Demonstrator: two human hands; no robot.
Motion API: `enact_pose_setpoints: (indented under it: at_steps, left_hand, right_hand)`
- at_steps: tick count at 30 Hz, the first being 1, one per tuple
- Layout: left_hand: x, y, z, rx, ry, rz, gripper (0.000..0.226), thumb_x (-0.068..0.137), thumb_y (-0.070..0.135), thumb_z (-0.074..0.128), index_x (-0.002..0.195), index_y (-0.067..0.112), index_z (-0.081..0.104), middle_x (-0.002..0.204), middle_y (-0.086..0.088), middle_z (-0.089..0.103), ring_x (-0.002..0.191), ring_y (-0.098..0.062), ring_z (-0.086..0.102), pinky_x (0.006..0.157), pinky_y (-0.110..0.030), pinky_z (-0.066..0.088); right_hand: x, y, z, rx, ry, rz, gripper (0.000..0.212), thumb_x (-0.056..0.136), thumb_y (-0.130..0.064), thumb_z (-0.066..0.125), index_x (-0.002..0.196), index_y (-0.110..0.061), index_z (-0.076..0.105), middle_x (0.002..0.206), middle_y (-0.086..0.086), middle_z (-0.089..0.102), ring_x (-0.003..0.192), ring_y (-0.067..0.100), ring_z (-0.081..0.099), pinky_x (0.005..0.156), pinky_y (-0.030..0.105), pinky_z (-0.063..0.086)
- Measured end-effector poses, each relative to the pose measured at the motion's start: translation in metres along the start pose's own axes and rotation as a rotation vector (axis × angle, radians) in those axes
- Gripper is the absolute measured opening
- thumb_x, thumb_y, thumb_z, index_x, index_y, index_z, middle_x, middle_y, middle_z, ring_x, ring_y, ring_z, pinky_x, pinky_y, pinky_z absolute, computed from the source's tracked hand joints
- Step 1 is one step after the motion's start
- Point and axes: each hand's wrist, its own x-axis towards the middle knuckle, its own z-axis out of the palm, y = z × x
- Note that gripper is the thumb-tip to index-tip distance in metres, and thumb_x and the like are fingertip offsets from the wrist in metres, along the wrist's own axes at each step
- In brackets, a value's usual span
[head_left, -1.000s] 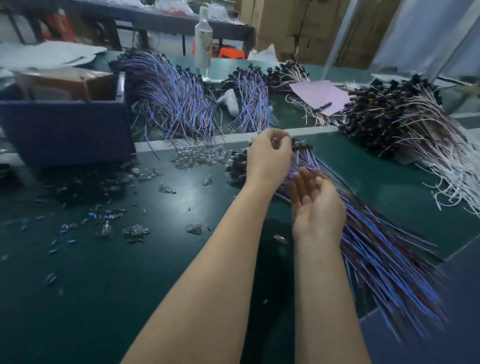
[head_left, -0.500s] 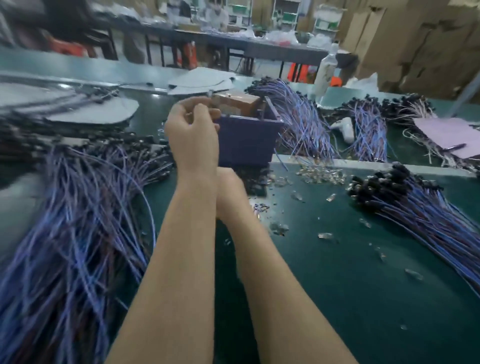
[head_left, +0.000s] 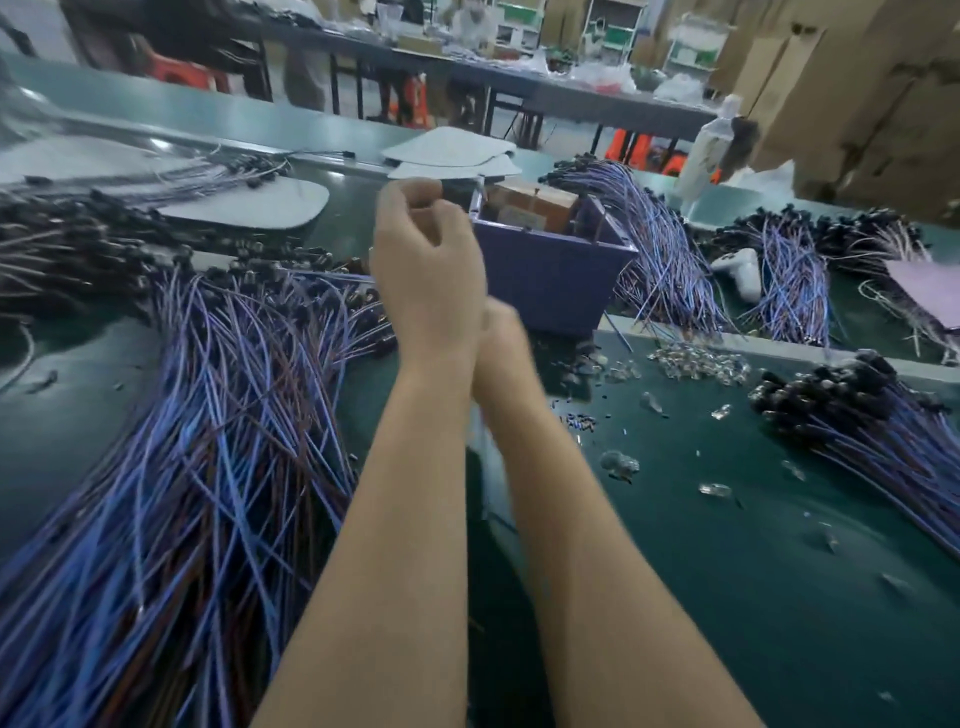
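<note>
**A:** Where's the wire pile?

**B:** The wire pile (head_left: 218, 415) fans across the left side of the green bench (head_left: 727, 571), black heads toward the far edge, just beside the left hand (head_left: 426, 270)

**A:** Is that hand holding one?

**B:** Its fingers are curled in, thumb against fingertips, but I cannot tell whether anything is pinched. The right hand (head_left: 501, 332) is mostly hidden behind that wrist, so its grip is unreadable too

**A:** What might go wrong?

**B:** I'd guess a wire snagging the tangle and dragging others off the near edge, or a forearm sweeping the clear bits (head_left: 696, 361) beside the blue bin (head_left: 550, 280) around
</note>
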Motion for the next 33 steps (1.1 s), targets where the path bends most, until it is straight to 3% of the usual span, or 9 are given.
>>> enact_pose_setpoints:
  at_steps: [3, 6, 9, 11, 17, 23, 26, 29, 33]
  left_hand:
    - [-0.012, -0.006, 0.015, 0.44, -0.205, 0.178, 0.024, 0.096, 0.017, 0.045, 0.115, 0.012, 0.058, 0.105, -0.003, 0.063, 0.1, -0.02, 0.059, 0.092, -0.032, 0.046]
    - [-0.023, -0.01, 0.039, 0.785, -0.476, 0.149, 0.031, 0.099, 0.033, 0.038, 0.113, 0.018, 0.061, 0.118, -0.007, 0.063, 0.116, -0.031, 0.052, 0.105, -0.045, 0.034]
    - [-0.039, -0.018, 0.059, 0.84, -0.667, 0.07, 0.033, 0.099, 0.038, 0.037, 0.11, 0.019, 0.062, 0.122, -0.008, 0.059, 0.119, -0.032, 0.05, 0.107, -0.047, 0.031]
    - [-0.049, -0.026, 0.066, 0.836, -0.671, 0.033, 0.032, 0.097, 0.039, 0.042, 0.112, 0.02, 0.062, 0.13, -0.008, 0.05, 0.122, -0.032, 0.045, 0.105, -0.043, 0.034]
    - [-0.058, -0.059, 0.067, 0.889, -0.807, -0.11, 0.035, 0.095, 0.036, 0.046, 0.112, 0.009, 0.062, 0.117, -0.014, 0.061, 0.111, -0.035, 0.054, 0.096, -0.042, 0.045]
    - [-0.052, -0.06, 0.056, 0.904, -0.516, -0.074, 0.03, 0.094, 0.034, 0.048, 0.117, 0.017, 0.059, 0.132, -0.01, 0.043, 0.123, -0.034, 0.039, 0.102, -0.04, 0.035]
    - [-0.04, -0.06, 0.046, 1.004, -0.461, -0.147, 0.038, 0.095, 0.038, 0.046, 0.127, 0.018, 0.052, 0.142, -0.011, 0.036, 0.131, -0.035, 0.03, 0.11, -0.044, 0.027]
    - [-0.032, -0.064, 0.039, 1.066, -0.51, -0.278, 0.044, 0.096, 0.04, 0.042, 0.132, 0.014, 0.048, 0.142, -0.014, 0.04, 0.134, -0.037, 0.029, 0.113, -0.048, 0.021]
    - [-0.032, -0.061, 0.04, 0.918, -0.439, -0.254, 0.053, 0.098, 0.044, 0.036, 0.138, 0.01, 0.036, 0.14, -0.015, 0.045, 0.132, -0.037, 0.035, 0.112, -0.048, 0.022]
  right_hand:
    - [-0.002, -0.004, -0.052, -0.021, 0.059, -0.105, 0.013, 0.087, -0.004, 0.056, 0.087, -0.01, 0.068, 0.066, 0.006, 0.065, 0.053, 0.011, 0.054, 0.048, 0.026, 0.045]
    - [-0.005, 0.004, -0.099, -0.03, 0.079, -0.121, 0.013, 0.091, -0.011, 0.057, 0.087, -0.012, 0.069, 0.065, 0.006, 0.062, 0.054, 0.01, 0.05, 0.051, 0.02, 0.04]
    - [-0.011, 0.021, -0.128, -0.159, 0.148, -0.037, 0.014, 0.092, -0.013, 0.057, 0.083, -0.011, 0.068, 0.06, 0.002, 0.059, 0.049, 0.006, 0.046, 0.049, 0.017, 0.036]
    - [-0.017, 0.032, -0.141, -0.286, 0.16, 0.058, 0.016, 0.09, -0.013, 0.057, 0.08, -0.006, 0.068, 0.058, 0.001, 0.059, 0.045, 0.007, 0.047, 0.048, 0.018, 0.037]
    - [-0.031, 0.042, -0.151, -0.479, -0.183, 0.352, 0.02, 0.089, -0.012, 0.055, 0.075, -0.006, 0.067, 0.062, 0.004, 0.065, 0.047, 0.008, 0.057, 0.044, 0.013, 0.044]
    - [-0.027, 0.042, -0.138, -0.515, -0.29, 0.364, 0.008, 0.091, -0.013, 0.059, 0.086, -0.008, 0.064, 0.066, 0.005, 0.065, 0.049, 0.011, 0.062, 0.047, 0.018, 0.05]
    - [-0.022, 0.042, -0.138, -0.558, -0.172, 0.333, 0.01, 0.091, -0.013, 0.058, 0.083, -0.013, 0.064, 0.07, 0.005, 0.069, 0.056, 0.013, 0.064, 0.063, 0.026, 0.058]
    - [-0.019, 0.045, -0.135, -0.665, 0.028, 0.234, 0.01, 0.09, -0.017, 0.056, 0.084, -0.017, 0.064, 0.085, 0.005, 0.071, 0.078, 0.018, 0.063, 0.07, 0.026, 0.05]
    - [-0.017, 0.037, -0.123, -0.388, 0.184, -0.02, 0.01, 0.094, -0.017, 0.055, 0.086, -0.022, 0.059, 0.084, 0.004, 0.069, 0.079, 0.02, 0.064, 0.07, 0.028, 0.052]
